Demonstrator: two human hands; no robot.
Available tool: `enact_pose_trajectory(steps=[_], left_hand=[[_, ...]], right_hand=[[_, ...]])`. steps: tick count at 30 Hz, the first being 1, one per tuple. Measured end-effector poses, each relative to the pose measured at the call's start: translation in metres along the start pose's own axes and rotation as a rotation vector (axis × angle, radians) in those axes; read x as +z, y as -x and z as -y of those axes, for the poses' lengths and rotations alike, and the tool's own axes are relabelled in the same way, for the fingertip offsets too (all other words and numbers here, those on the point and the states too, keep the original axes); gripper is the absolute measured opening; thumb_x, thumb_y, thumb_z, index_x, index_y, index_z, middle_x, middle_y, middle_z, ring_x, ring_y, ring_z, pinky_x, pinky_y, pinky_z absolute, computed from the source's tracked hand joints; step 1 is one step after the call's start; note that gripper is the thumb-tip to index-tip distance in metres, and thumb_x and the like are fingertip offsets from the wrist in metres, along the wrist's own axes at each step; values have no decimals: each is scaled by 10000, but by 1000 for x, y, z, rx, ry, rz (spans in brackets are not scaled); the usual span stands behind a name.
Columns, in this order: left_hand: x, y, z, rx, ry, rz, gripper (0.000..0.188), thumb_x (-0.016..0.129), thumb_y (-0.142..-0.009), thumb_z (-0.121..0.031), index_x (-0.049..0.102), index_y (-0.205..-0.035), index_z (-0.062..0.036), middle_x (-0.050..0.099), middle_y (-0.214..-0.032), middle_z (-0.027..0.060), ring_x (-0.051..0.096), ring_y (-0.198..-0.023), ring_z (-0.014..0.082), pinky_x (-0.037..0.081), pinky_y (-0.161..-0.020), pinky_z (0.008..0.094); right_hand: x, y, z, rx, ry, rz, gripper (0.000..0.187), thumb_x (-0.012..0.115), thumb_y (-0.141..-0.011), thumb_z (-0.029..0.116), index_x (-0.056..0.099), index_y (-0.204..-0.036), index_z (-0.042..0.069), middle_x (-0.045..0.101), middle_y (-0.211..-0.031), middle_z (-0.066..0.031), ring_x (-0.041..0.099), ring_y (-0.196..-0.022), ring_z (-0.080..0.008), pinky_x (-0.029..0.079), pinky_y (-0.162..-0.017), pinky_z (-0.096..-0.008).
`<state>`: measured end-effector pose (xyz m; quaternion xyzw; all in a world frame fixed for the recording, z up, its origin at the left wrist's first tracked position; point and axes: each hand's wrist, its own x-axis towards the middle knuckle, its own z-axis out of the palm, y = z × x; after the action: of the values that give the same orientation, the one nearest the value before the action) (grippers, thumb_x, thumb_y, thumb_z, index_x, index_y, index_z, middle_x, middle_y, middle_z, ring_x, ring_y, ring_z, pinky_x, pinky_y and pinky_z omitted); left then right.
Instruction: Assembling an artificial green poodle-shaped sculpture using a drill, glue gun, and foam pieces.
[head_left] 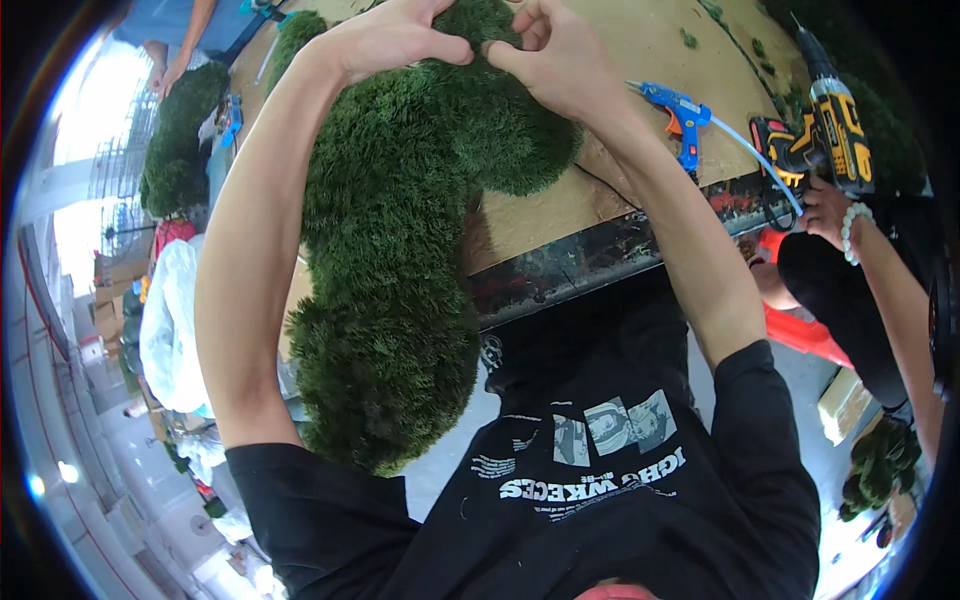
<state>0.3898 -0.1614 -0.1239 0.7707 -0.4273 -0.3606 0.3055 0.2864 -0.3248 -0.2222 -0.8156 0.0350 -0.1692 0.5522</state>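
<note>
Left grip (390, 42), right grip (560, 62) touching foliage (390, 210), closure unclear, glue gun (686, 110), drill (840, 125) rightward

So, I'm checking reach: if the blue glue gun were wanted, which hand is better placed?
Probably the right hand: the glue gun lies on the table to its right. The left hand is farther away. Both are at the green foliage.

Yellow drill (842, 135) at right, translucent plastic bag (170, 335) and cardboard boxes (108, 316) at left

The person's two hands (395, 40) (562, 68), one blue-orange glue gun (689, 113), one drill (842, 130) show.
</note>
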Motion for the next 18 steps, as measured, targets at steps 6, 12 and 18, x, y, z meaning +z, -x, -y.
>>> enact_pose_trajectory(steps=[6, 12, 18], left_hand=[[-1, 3, -2, -33, -120, -121, 753, 693, -889, -223, 384, -1559, -72, 520, -1428, 123, 514, -1231, 213, 453, -1014, 352], [-4, 66, -16, -37, -411, -266, 772, 622, -1008, -457, 312, -1589, -54, 407, -1573, 222, 486, -1385, 348, 406, -1146, 432], [41, 169, 3, 13, -613, -473, 441, 644, -978, -188, 570, -1396, -68, 559, -1488, 89, 496, -1410, 256, 335, -1202, 384]], right_hand=[[12, -9, -34, -107, 0, -10, 365, 806, -873, 285, 703, -1051, -17, 679, -893, -74, 645, -824, -170, 521, -766, -320], [-5, 5, -28, -15, -247, 74, 496, 803, -901, 347, 645, -1125, -66, 708, -971, -96, 667, -908, -160, 529, -834, -292], [-9, 21, -14, -258, 85, -54, 746, 848, -834, 368, 518, -1365, -39, 586, -1344, -218, 577, -1263, -310, 474, -1046, -418]])
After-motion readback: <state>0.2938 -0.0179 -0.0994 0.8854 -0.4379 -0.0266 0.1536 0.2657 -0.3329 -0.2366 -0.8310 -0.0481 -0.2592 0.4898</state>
